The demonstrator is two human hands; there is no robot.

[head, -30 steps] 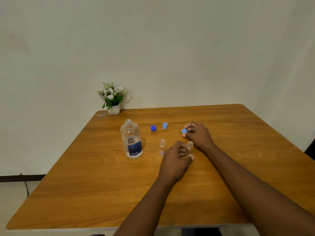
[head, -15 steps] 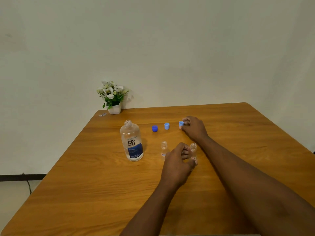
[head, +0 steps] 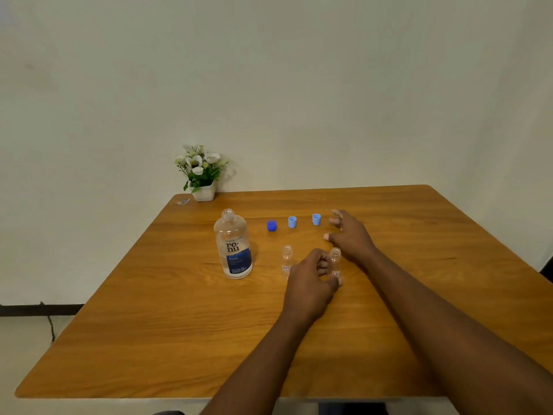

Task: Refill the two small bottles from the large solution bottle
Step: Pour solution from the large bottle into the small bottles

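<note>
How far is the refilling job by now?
Done: caps are off, a dark blue cap and two light blue caps set aside. In hand: the left hand holds the right small bottle; the right hand is open. Left: pouring from the large bottle into it and the left small bottle.

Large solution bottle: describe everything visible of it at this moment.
The large solution bottle is clear, plastic by its look, with rounded shoulders and a threaded neck, uncapped. Its label reads "renu" above a dark blue panel. It stands upright on the wooden table; the dark blue cap lies to its right, further back. Only the table touches it: the left hand grips a small bottle, and the right hand is open, apart from it. Its fill level is unclear.
</note>
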